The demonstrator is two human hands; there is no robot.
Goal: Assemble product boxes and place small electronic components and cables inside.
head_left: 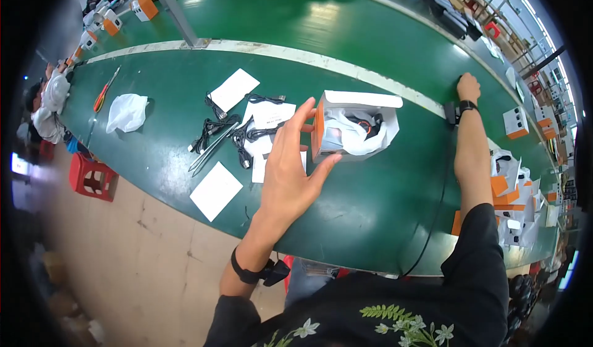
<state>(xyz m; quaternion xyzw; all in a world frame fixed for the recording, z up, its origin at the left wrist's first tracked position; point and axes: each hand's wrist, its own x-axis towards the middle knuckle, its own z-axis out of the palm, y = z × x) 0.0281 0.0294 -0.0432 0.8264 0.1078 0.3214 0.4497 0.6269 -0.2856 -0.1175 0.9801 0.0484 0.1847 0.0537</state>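
My left hand (290, 155) grips the left side of an open orange-and-white box (318, 134), its thumb at the near edge and its fingers at the far edge. Inside the box lie a crumpled white plastic bag (352, 138) and a dark item with an orange ring (372, 126). The box's white flap stands at the far side. My right hand (469, 87) reaches far to the right over the green conveyor strip, its fingers curled round a small dark thing mostly hidden from view. Black straps with small black boxes are on both wrists.
Black cables (213, 127), white paper slips (216, 191) and metal tweezers (212, 149) lie left of the box. Farther left are a crumpled white bag (128, 113) and a screwdriver (104, 93). Opened boxes (506, 192) crowd the right; a red stool (91, 177) stands lower left.
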